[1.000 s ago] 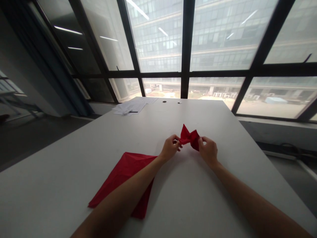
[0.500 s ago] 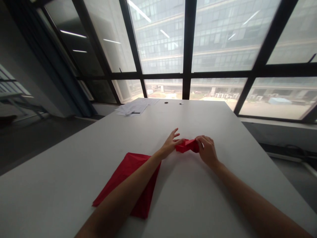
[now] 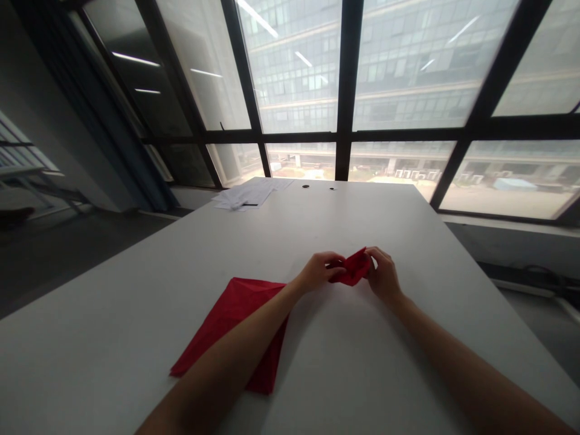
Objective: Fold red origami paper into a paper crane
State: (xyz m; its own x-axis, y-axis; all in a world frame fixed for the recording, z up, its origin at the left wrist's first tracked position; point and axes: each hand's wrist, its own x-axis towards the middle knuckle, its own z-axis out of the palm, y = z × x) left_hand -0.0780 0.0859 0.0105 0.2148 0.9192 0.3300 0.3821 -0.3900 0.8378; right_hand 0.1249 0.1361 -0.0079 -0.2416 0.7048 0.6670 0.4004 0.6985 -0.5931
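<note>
Between my hands is a small piece of folded red paper (image 3: 354, 269), its sides standing up around a hollow. My left hand (image 3: 322, 269) pinches its left end with thumb and fingers. At its right end, the fingers of my right hand (image 3: 381, 272) are closed on the edge; part of the paper there is hidden behind them. Under my left forearm lies a larger sheet of creased red paper (image 3: 226, 320), flat on the white table (image 3: 362, 362).
White papers (image 3: 251, 193) with a dark strip on them lie at the table's far left. Two small dark round things (image 3: 306, 186) are near the far edge. Large windows (image 3: 299, 72) rise behind the table, and a blue curtain (image 3: 109, 121) hangs at the left.
My left hand has gone from spread fingers to a pinch on the folded paper. The paper has tilted and opened into a hollow, shifting slightly right.
</note>
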